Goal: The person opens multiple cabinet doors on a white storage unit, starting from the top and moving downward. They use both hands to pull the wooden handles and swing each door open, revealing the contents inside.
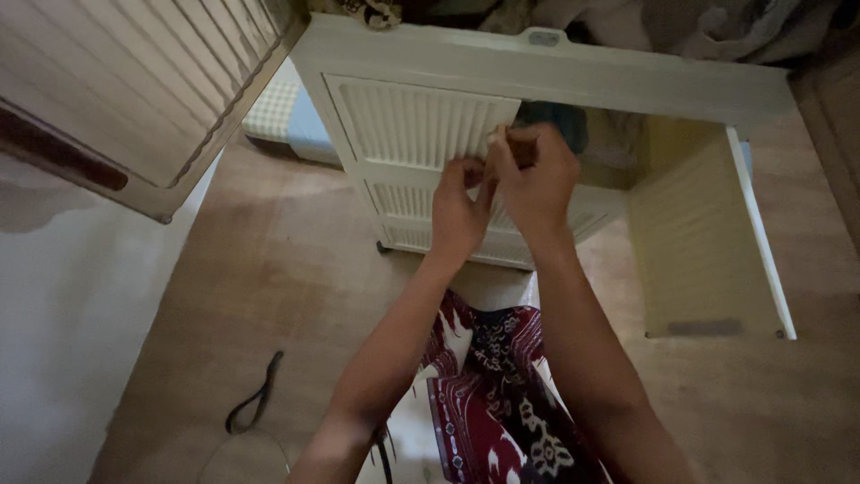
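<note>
A white plastic cabinet (537, 67) with ribbed doors stands in front of me. Both my hands reach to the edge of its left ribbed door (412, 121). My left hand (459, 211) presses its fingers against the door's right edge. My right hand (536, 175) is just beside it, fingers curled on the same edge, pinching something small that I cannot make out. The cabinet's right door (699, 242) hangs swung open toward me. Dark and teal cloth (555, 121) shows inside the opening behind my right hand.
Another ribbed white door (125, 90) juts in at the upper left. A dark strap (255, 399) lies on the brown floor at the lower left. Red patterned cloth (502, 385) covers my lap. Piled fabric (681, 22) sits on top of the cabinet.
</note>
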